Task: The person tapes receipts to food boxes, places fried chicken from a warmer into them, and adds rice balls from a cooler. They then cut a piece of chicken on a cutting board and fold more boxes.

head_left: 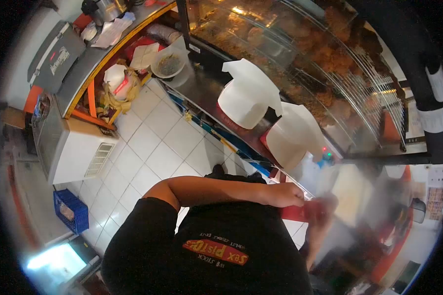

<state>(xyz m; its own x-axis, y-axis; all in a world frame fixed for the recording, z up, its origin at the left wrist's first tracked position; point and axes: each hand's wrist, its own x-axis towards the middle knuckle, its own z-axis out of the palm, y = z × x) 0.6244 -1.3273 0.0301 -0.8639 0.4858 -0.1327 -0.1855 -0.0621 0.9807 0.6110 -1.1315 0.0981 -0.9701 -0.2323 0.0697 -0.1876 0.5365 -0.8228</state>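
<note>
In front of my black shirt, both my hands are at a red carton (294, 213). My left hand (283, 195) reaches across from the left, its fingers closed on the carton's edge. Close beside it, my right hand (322, 211) is smeared by motion and overlaps the red card. A blurred pale panel (352, 194) shows just past the right hand. On the metal counter ahead stand two open takeaway boxes, white inside and red outside: one box (248, 101) farther left, the other box (293, 135) nearer my hands.
Behind the boxes is a glass display cabinet (280, 42) with wire racks and browned food. A bowl (168, 65) sits at the counter's left end. Left are an orange-edged shelf unit (91, 98), a grey case (56, 56) and a blue crate (70, 210) on the tiled floor (142, 142).
</note>
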